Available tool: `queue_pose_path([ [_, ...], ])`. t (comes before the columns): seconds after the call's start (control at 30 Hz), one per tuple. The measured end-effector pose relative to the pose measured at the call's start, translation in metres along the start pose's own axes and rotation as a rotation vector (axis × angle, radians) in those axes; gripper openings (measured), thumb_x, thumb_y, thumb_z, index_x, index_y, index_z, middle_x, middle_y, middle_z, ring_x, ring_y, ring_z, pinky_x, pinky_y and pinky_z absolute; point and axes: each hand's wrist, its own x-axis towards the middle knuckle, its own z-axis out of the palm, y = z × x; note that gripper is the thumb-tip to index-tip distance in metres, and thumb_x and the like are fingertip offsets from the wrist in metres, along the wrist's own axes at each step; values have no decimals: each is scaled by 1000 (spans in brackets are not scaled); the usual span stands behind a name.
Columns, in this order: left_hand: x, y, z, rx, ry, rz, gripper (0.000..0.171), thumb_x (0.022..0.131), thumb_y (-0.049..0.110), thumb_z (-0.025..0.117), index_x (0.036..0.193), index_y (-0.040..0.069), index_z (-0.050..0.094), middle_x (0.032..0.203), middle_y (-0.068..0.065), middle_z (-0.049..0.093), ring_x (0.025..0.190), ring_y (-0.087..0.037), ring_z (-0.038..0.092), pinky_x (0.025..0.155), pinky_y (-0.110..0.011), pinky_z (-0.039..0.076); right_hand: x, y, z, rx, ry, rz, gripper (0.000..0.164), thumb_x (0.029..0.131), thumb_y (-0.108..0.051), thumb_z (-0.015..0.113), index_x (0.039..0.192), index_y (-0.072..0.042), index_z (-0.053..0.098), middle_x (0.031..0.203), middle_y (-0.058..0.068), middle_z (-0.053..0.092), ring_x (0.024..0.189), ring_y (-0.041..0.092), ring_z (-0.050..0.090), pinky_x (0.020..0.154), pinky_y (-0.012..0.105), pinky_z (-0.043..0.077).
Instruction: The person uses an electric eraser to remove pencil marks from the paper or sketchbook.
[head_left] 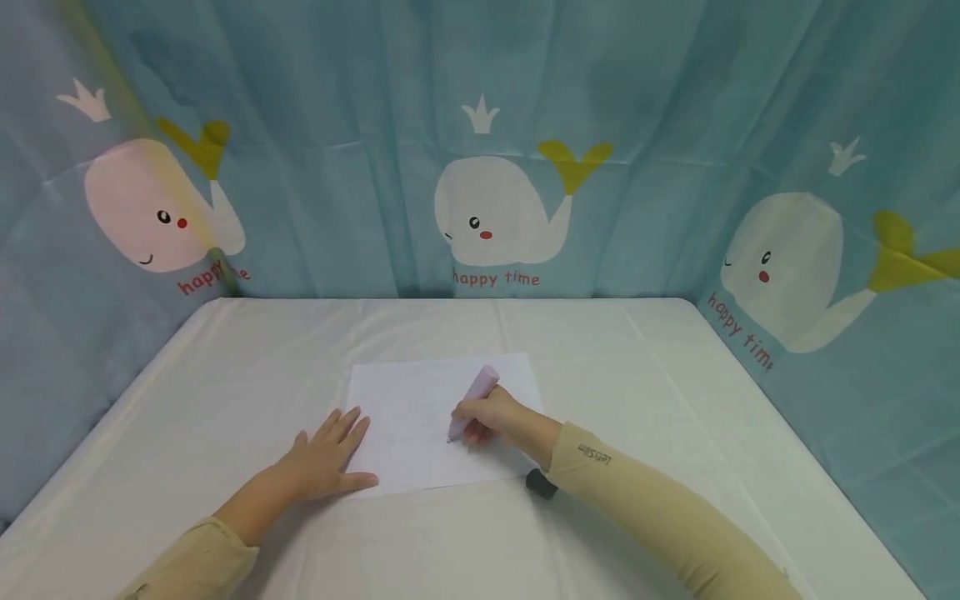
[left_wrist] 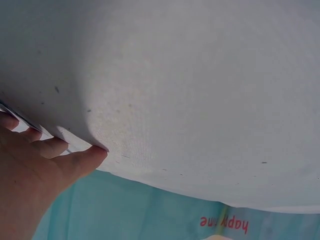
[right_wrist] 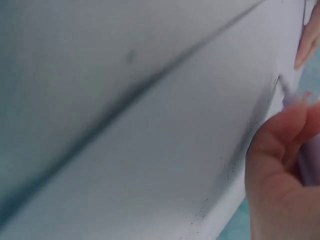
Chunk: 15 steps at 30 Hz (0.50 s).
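A white sheet of paper lies on the white-covered table. My right hand grips a thick pale purple marker over the right half of the sheet. Its tip points down and left and appears to meet the paper. In the right wrist view, the thumb and fingers of the right hand wrap the marker's barrel. Fingers spread, my left hand rests at the sheet's left edge. Whether any marks are on the paper is too faint to tell.
A small black object, cylinder-like, lies at the paper's lower right corner, beside the right sleeve. The white tablecloth stretches around the sheet. Blue curtains with printed whales enclose the table's back and sides.
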Motion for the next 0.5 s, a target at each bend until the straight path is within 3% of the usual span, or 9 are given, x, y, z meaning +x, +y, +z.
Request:
queue_pose_path([
  [0.5,-2,3,-2,-5,-4,-6,94,86,56,64,147,-8,31,154,-31,19,139,-54,12,94,-82,12,0,0,-2,5,-14,-14,21,83,-8,69,97,0,54,64,8,60,49,12,54,49,22,48],
])
